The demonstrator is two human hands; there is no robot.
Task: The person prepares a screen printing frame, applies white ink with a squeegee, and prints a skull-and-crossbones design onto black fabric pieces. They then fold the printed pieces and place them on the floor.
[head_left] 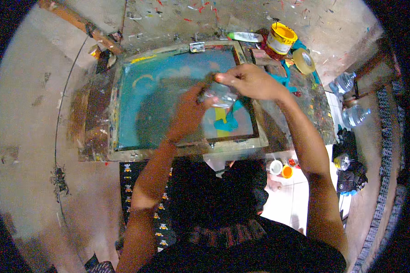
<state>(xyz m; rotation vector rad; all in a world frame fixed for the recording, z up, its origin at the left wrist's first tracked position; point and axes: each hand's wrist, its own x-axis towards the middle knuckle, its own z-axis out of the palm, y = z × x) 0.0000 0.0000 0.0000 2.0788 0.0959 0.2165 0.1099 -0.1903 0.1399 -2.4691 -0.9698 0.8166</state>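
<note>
My left hand (187, 110) is closed around a small clear plastic object (221, 96), whose exact kind is blurred. Thumb and fingers of my right hand (251, 82) pinch at its upper end; what they grip there is too small to make out. Both hands are above a screen-printing frame (260, 119) with a blue-green mesh. On the mesh under the plastic lie a patch of turquoise ink (226, 123) and a yellow strip (220, 113). A metal clamp (197, 47) sits at the frame's far edge.
At the far right of the paint-stained table stand a yellow tub (280, 42) and a tape roll (303, 61), beside a white tube (246, 37). Clear bottles (356, 115) are off to the right. Open paint pots (276, 167) stand on the tiled floor.
</note>
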